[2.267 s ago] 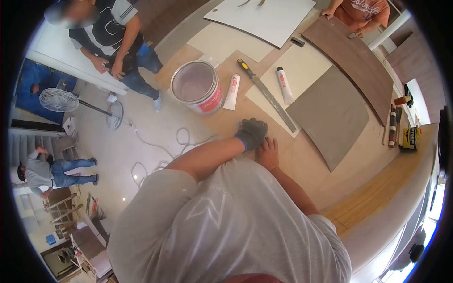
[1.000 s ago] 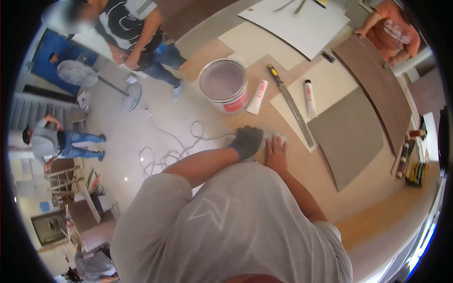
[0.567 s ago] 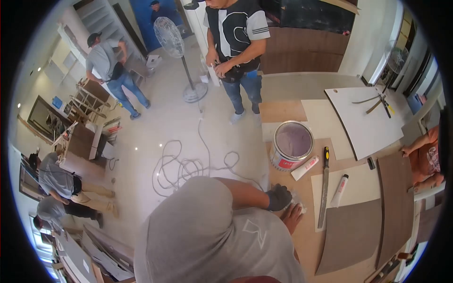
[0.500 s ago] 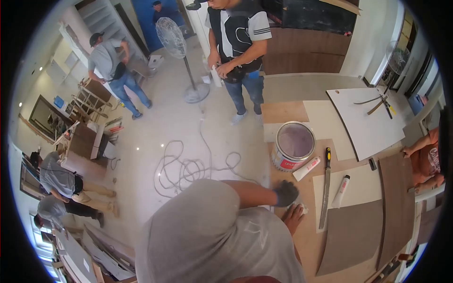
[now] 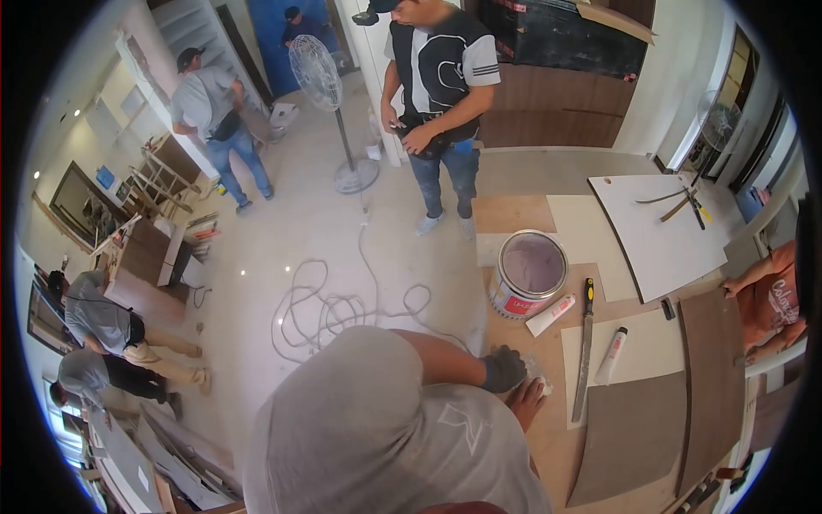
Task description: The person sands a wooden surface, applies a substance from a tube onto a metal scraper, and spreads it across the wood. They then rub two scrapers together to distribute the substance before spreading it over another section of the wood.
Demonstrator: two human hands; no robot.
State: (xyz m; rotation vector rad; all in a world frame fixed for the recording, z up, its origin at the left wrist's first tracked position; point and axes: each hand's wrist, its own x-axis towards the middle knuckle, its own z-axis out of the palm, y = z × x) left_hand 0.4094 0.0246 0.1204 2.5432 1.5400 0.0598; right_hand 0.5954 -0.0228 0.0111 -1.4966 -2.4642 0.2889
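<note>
Cloth (image 5: 539, 374), white and crumpled, sits on the plywood board (image 5: 548, 437) under both hands: gloved left hand (image 5: 503, 370) curled over it, bare right hand (image 5: 525, 401) flat, fingers together; firm, even strokes serve best.

Bright, even daylight; strong fisheye bending, dark corners, slight blur.

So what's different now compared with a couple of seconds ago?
The view swung up toward the room. The gloved left hand and bare right hand came to press a white rag on the board. The paint can, tubes and long file stayed put.
</note>
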